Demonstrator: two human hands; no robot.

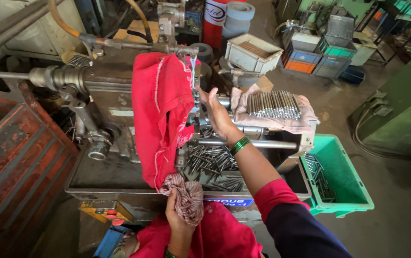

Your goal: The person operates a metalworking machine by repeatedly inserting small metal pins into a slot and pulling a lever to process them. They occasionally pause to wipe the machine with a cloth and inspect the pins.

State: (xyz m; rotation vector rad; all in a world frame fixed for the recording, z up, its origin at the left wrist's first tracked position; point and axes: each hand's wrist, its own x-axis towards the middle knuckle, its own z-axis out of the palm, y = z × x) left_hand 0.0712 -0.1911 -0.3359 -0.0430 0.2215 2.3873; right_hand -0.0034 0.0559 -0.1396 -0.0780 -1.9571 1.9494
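Note:
My right hand [216,111] reaches into the machine beside the red cloth [161,112] that hangs over it. Its fingers rest at a metal shaft; whether they hold a rod is hidden. A green bangle sits on that wrist. Low in the view, my left hand [179,209] grips a bunched striped rag [189,195] just under the red cloth's lower end. A row of shiny metal rods [273,105] lies on a pale cloth to the right of my right hand. More loose dark rods [212,165] fill the machine's tray below.
A green plastic crate [346,165] with several rods stands at the right of the machine. A rusty red metal panel [16,157] is at the left. Behind are a white crate [253,51], stacked coloured bins [317,55] and a long lever [9,75].

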